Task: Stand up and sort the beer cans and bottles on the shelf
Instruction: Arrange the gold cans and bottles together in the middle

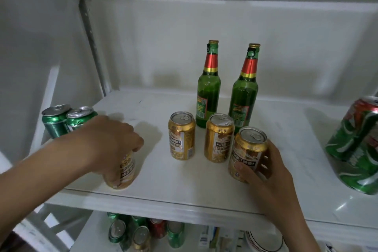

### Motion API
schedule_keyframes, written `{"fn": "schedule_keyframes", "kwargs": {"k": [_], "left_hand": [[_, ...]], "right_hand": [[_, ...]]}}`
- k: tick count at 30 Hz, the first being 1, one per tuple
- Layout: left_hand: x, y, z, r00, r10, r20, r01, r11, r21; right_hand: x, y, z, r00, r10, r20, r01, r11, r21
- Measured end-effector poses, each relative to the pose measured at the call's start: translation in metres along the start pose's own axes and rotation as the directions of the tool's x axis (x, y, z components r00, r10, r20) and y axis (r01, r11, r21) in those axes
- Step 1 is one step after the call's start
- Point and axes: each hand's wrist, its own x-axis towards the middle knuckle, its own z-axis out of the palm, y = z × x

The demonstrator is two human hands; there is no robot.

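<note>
On the white shelf [184,188] my left hand [110,139] grips a gold beer can [124,172] from above, near the front edge. My right hand [263,172] wraps around another upright gold can [248,153]. Two more gold cans [181,136] [218,138] stand upright between them. Behind these stand two green glass bottles [207,96] [244,96] with red and gold neck foil. Two green cans [55,120] [80,117] stand at the far left, and a large green can [358,149] stands tilted in view at the right edge.
The shelf's back wall [225,47] and left side panel [41,57] close the space in. Bare shelf surface lies at the back left. A lower shelf holds several green, gold and red cans [141,233] and stacked white bowls [263,241].
</note>
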Motion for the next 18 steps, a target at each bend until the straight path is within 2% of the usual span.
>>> {"fn": "schedule_keyframes", "kwargs": {"k": [2,4,5,6,7,8,9,10,12,14,18], "left_hand": [[0.008,0.009,-0.014,0.998,0.03,0.063,-0.039,0.988,0.148],[0.009,0.003,-0.021,0.994,0.06,0.089,-0.071,0.989,0.131],[0.008,-0.006,-0.021,0.995,0.076,0.067,-0.079,0.996,0.04],[0.006,-0.019,-0.016,0.995,0.092,0.025,-0.088,0.989,-0.121],[0.002,-0.032,-0.007,0.993,0.109,-0.046,-0.118,0.934,-0.337],[-0.001,-0.044,0.005,0.984,0.108,-0.144,-0.171,0.809,-0.563],[-0.005,-0.051,0.02,0.962,0.072,-0.262,-0.247,0.631,-0.735],[-0.008,-0.055,0.037,0.926,0.014,-0.376,-0.343,0.442,-0.829],[-0.009,-0.046,0.071,0.854,-0.106,-0.51,-0.498,0.121,-0.859],[-0.008,-0.018,0.095,0.809,-0.205,-0.55,-0.567,-0.033,-0.823],[0.005,0.046,0.113,0.731,-0.439,-0.522,-0.639,-0.172,-0.75]], "right_hand": [[-0.001,-0.001,0.0,1.0,-0.001,0.009,0.001,1.0,0.008],[-0.001,0.0,-0.001,1.0,-0.01,0.01,0.01,1.0,0.012],[-0.001,-0.001,-0.002,1.0,-0.013,0.012,0.013,1.0,0.01],[-0.002,-0.001,-0.002,1.0,-0.016,0.015,0.016,1.0,0.006],[-0.002,-0.001,-0.002,1.0,-0.019,0.019,0.019,1.0,0.002],[-0.002,0.0,-0.002,1.0,-0.021,0.021,0.021,1.0,-0.002],[-0.001,0.0,-0.002,1.0,-0.022,0.021,0.022,1.0,-0.007],[-0.001,0.0,-0.002,1.0,-0.022,0.021,0.022,1.0,-0.01],[0.0,-0.001,-0.003,1.0,-0.017,0.018,0.017,1.0,-0.013],[0.0,-0.001,-0.002,1.0,-0.007,0.017,0.007,1.0,-0.014],[0.0,-0.001,-0.001,1.0,-0.007,0.013,0.007,1.0,-0.003]]}}
